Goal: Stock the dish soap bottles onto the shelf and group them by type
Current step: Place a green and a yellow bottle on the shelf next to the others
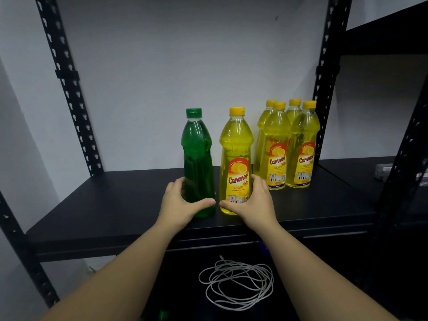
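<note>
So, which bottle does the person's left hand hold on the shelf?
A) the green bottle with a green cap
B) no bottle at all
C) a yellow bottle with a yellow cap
A: the left hand curls round the base of the green bottle, while the right hand grips the yellow bottle beside it.

Both arms outstretched, left hand (183, 202) and right hand (252, 202) curled, thumbs inward.

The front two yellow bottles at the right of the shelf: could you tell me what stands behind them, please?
Two more yellow bottles stand behind the front pair; only their caps and upper bodies show. Their lower halves and labels are covered.
</note>
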`<state>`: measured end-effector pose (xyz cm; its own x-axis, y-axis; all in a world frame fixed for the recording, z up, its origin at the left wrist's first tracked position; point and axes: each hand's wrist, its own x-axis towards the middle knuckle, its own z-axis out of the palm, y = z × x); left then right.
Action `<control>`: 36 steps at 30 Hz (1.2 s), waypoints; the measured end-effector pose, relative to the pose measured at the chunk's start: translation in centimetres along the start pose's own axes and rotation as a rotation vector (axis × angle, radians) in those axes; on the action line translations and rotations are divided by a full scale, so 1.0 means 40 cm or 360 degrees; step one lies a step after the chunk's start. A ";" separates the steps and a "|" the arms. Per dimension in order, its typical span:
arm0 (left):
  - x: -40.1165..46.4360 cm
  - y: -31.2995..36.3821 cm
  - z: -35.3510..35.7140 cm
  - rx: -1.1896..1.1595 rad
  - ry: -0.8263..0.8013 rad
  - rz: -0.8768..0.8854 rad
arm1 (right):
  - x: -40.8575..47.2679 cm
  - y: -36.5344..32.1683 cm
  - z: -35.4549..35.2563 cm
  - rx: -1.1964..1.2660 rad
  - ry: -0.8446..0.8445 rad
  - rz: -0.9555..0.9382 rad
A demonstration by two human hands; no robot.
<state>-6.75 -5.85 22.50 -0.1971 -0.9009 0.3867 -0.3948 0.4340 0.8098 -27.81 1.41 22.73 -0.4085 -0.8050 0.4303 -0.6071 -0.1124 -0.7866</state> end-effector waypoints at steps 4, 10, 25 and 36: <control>-0.001 -0.006 -0.013 -0.0163 -0.0052 -0.0066 | -0.001 -0.005 -0.003 0.0004 0.0001 0.0005; 0.002 0.000 -0.009 -0.0219 -0.0159 -0.0090 | -0.003 -0.010 -0.004 -0.0015 0.0002 -0.0013; 0.003 -0.004 -0.012 -0.0258 -0.0080 -0.0105 | -0.001 -0.007 0.000 -0.0029 0.0017 -0.0002; -0.001 0.000 -0.014 -0.0293 -0.0103 -0.0099 | -0.001 -0.006 0.000 -0.0029 0.0020 -0.0004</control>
<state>-6.24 -5.81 22.73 -0.2373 -0.9209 0.3092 -0.2386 0.3638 0.9004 -27.63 1.47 22.90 -0.4153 -0.7974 0.4377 -0.6202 -0.1038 -0.7775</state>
